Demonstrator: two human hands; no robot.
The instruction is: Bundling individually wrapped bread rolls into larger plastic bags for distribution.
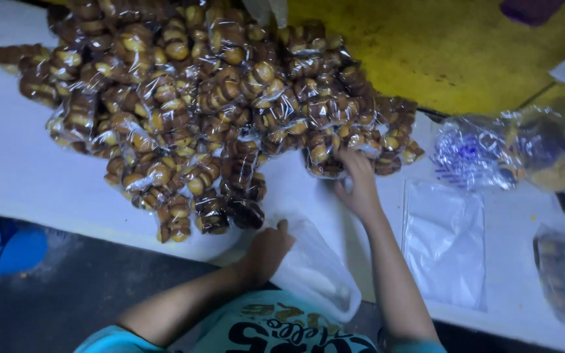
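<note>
Packets of wrapped brown-and-tan cakes [197, 117] lie heaped toward the tabletop's [14, 170] far edge, spilling to its near edge. The right hand [356, 186] closes its fingers on a packet [325, 163] at the heap's right fringe; the left hand [266, 252] pinches an empty plastic bag [315, 271] overhanging the near edge — a tug could likely topple neighbours off.

The heap of small clear-wrapped cakes [197, 111] across the upper left of the frame was dark brown striped with golden tan. The flat desk [14, 163] beneath was white. The floor patch [439, 46] at upper right was yellow, mottled darker. A clear plastic bag [472, 153] at right carried blue print. The shirt [282, 327] at the bottom was teal with black lettering.
</note>
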